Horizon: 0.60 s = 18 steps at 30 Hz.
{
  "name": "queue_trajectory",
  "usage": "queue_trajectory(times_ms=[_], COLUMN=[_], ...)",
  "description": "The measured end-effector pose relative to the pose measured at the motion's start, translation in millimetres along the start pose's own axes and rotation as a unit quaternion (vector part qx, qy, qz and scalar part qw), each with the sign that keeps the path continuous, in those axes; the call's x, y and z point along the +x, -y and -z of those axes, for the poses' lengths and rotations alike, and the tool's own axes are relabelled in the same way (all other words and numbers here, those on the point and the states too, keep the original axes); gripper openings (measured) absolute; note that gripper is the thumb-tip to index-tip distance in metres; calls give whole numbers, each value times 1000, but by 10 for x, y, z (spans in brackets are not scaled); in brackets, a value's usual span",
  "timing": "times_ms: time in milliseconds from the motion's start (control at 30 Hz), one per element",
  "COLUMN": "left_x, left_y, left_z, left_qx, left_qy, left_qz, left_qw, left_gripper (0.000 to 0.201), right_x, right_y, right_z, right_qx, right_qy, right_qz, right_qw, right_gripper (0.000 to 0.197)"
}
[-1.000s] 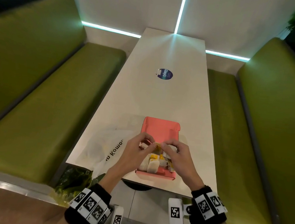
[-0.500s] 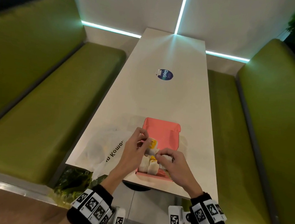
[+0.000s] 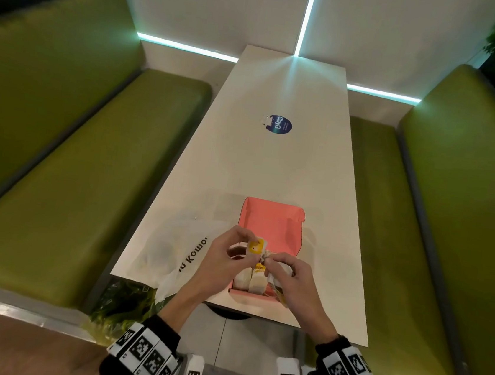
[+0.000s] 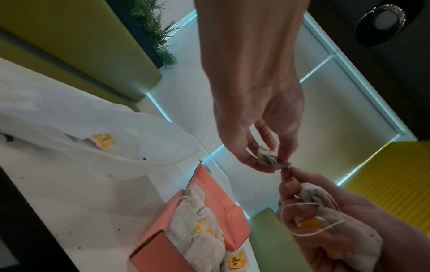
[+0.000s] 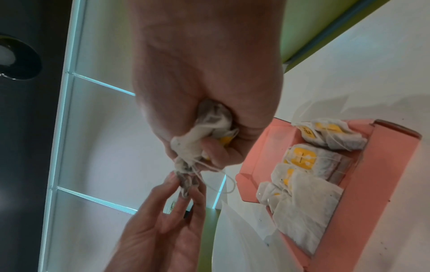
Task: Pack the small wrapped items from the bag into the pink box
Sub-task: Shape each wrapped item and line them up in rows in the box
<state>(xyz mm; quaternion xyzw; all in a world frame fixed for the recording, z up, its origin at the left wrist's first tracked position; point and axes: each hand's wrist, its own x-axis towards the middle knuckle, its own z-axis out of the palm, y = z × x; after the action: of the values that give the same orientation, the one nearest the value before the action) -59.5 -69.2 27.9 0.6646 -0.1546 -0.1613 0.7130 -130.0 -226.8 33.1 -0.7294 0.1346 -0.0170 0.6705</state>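
Observation:
The open pink box [image 3: 270, 221] lies on the white table, its near half holding several white tea bags with yellow tags [image 5: 302, 193]. Above that near end my left hand [image 3: 247, 243] pinches one tea bag [image 4: 267, 154] by its top, yellow tag showing. Right beside it my right hand [image 3: 272, 261] grips a bunch of tea bags [image 4: 325, 217] with loose string looped around them. The pinched bag and the bunch touch at my fingertips. The white plastic bag [image 3: 171, 249] lies left of the box with one more tea bag [image 4: 103, 140] inside.
Green benches [image 3: 72, 167] run along both sides of the long table [image 3: 273, 165]. A round blue sticker [image 3: 278, 124] sits farther up the tabletop. The plastic bag hangs over the near left table edge. Small dark crumbs dot the table near the box.
My left hand has pulled one tea bag up and away from the bunch in my right hand. Both hands have stayed over the box's near end.

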Motion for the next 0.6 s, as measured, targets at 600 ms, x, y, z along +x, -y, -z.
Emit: queue_trajectory(times_ms=[600], left_x=[61], left_y=[125], left_z=[-79], left_qx=[33], left_qy=[-105], left_qz=[-6], left_qw=[994], left_gripper=[9], right_x=[-140], right_y=[-34], right_z=[-130], right_qx=[-116], right_qy=[43], right_qz=[76], right_qw=[989], right_gripper=[30])
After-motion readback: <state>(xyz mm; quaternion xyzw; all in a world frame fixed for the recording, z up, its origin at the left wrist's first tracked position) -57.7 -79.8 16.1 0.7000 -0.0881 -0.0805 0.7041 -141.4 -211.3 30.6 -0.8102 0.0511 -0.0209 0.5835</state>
